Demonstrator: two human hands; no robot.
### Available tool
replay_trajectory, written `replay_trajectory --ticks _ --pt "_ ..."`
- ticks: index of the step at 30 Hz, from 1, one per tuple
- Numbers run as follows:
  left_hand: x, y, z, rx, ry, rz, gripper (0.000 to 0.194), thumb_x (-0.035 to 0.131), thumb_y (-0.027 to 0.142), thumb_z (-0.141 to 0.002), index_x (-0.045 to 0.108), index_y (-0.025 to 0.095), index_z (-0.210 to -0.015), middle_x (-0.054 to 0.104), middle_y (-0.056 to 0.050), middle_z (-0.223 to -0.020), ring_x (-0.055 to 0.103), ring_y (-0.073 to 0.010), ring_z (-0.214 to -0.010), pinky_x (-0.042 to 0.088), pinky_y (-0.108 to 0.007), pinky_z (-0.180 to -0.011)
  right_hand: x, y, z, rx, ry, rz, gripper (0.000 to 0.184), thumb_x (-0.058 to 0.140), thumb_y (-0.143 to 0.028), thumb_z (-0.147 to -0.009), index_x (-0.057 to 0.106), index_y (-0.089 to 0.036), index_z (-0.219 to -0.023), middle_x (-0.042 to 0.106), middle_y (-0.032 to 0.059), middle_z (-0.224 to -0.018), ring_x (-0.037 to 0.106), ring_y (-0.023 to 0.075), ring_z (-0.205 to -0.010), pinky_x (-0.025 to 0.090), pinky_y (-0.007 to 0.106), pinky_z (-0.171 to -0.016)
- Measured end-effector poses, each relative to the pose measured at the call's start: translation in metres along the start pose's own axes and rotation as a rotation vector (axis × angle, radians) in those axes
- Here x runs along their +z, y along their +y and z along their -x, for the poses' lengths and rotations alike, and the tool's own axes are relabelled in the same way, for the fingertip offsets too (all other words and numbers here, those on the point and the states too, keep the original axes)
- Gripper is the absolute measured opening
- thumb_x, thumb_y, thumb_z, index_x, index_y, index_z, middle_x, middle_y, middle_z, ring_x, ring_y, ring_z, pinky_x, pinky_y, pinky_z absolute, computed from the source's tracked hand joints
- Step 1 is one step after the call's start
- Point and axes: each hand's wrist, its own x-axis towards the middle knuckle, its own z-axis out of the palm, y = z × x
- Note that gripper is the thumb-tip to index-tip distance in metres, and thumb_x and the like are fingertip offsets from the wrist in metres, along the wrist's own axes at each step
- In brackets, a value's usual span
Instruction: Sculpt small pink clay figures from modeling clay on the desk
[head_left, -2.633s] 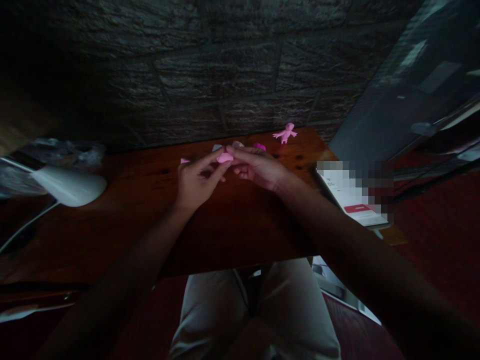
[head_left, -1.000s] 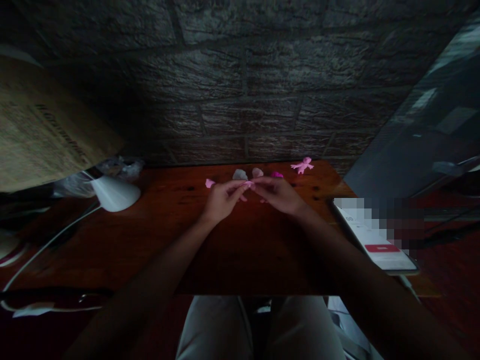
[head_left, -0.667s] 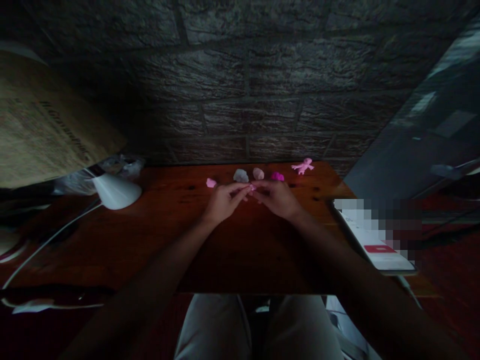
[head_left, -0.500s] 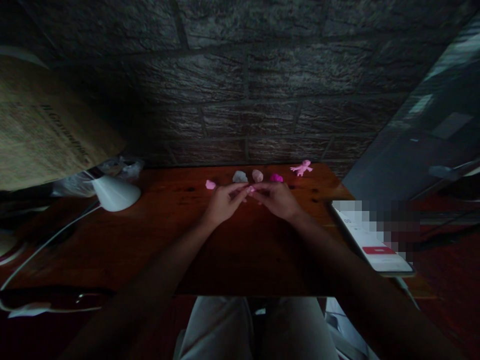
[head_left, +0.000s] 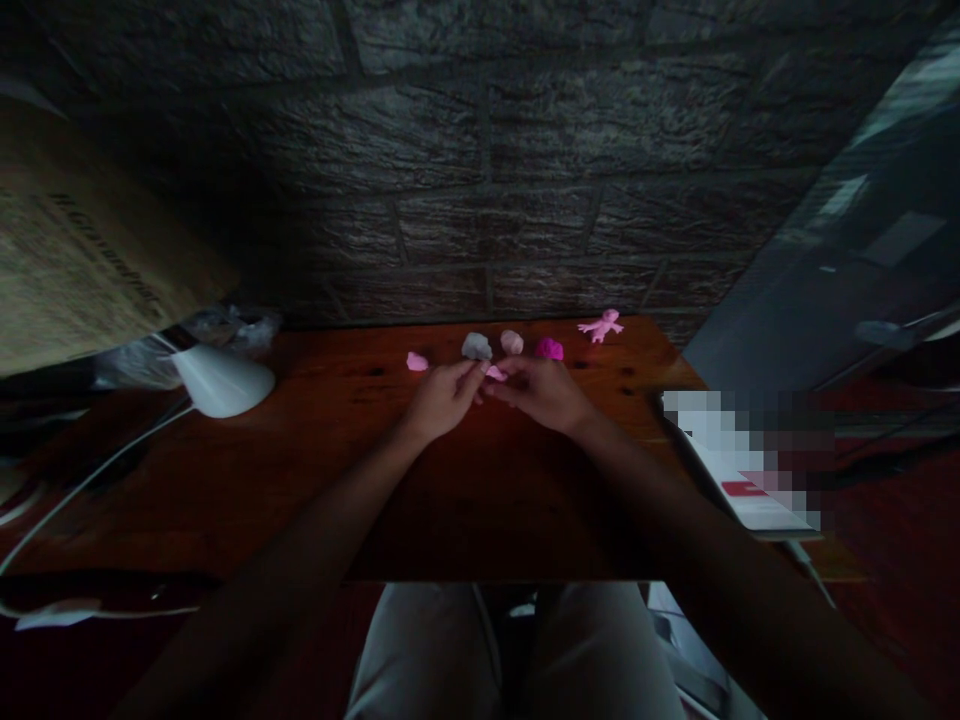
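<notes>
**Pink piece caught between two sets of fingertips**

The small pink piece (head_left: 495,372), which looks like modelling clay, lies directly between the hands above the table (head_left: 487,500), so neither is clearly nearer. The left hand (head_left: 442,400) pinches it from the left, thumb against fingers; the right hand (head_left: 551,392) pinches it from the right. Its visible part seems to run roughly sideways, from one hand towards the other, dipping slightly to the right, though the fingers hide too much to be sure of its long axis.

Just beyond the fingertips sit a grey-white lump (head_left: 477,346) and a pale pink lump (head_left: 511,342). A magenta lump (head_left: 550,348) is just past the right hand, with a pink figurine (head_left: 601,325) farther right. Another pink chunk (head_left: 417,361) lies beyond the left hand, off to the left.
</notes>
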Motion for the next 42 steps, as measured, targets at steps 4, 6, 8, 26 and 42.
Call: replay_trajectory --ticks 4,6,8,26,42 --pt "-0.0001 0.0015 0.0009 0.026 0.009 -0.025 0.035 0.046 0.039 -0.103 0.07 0.017 -0.09 0.072 -0.003 -0.066 0.07 -0.015 -0.06 0.054 -0.024 -0.059 -0.0017 -0.0009 0.0 -0.005 0.002 0.003 0.015 0.071 -0.032 -0.09 0.075 -0.019 -0.096 0.076 0.0045 -0.09 0.067 0.0178 -0.077 0.05 0.03 -0.072" --pt "0.0013 0.002 0.0017 0.039 -0.009 -0.024 0.032 0.048 0.039 -0.102 0.07 0.018 -0.091 0.072 -0.003 -0.067 0.07 -0.0149 -0.06 0.054 -0.024 -0.059 -0.0029 0.0002 -0.0001 -0.006 -0.003 0.014 0.015 0.07 -0.034 -0.09 0.074 -0.019 -0.091 0.075 0.0036 -0.085 0.066 0.0165 -0.074 0.049 0.029 -0.07" --pt "0.0028 0.0024 0.0023 0.042 -0.022 0.008 0.031 0.05 0.039 -0.101 0.07 0.017 -0.094 0.074 -0.004 -0.072 0.071 -0.0148 -0.062 0.054 -0.024 -0.06 -0.0034 0.0015 -0.0001 0.0 -0.032 0.012 0.016 0.068 -0.033 -0.091 0.073 -0.019 -0.087 0.073 0.0023 -0.08 0.064 0.0154 -0.071 0.047 0.028 -0.069" --pt "0.0026 0.0035 0.0048 0.096 0.017 0.012 0.031 0.056 0.031 -0.098 0.077 0.017 -0.115 0.08 -0.008 -0.086 0.072 -0.0164 -0.068 0.059 -0.028 -0.065 -0.0055 -0.0003 0.0012 0.031 -0.123 0.107 0.018 0.063 -0.027 -0.096 0.076 -0.018 -0.086 0.07 0.0003 -0.069 0.064 0.0146 -0.063 0.045 0.027 -0.066" --pt "0.0004 0.0082 0.0035 0.091 0.064 0.003 0.02 0.06 0.031 -0.096 0.077 0.02 -0.099 0.08 -0.005 -0.086 0.074 -0.0172 -0.077 0.059 -0.029 -0.074 -0.0047 0.0005 0.0006 0.058 -0.029 0.087 0.018 0.071 -0.036 -0.089 0.076 -0.02 -0.084 0.068 -0.0005 -0.067 0.059 0.0139 -0.063 0.042 0.027 -0.063"
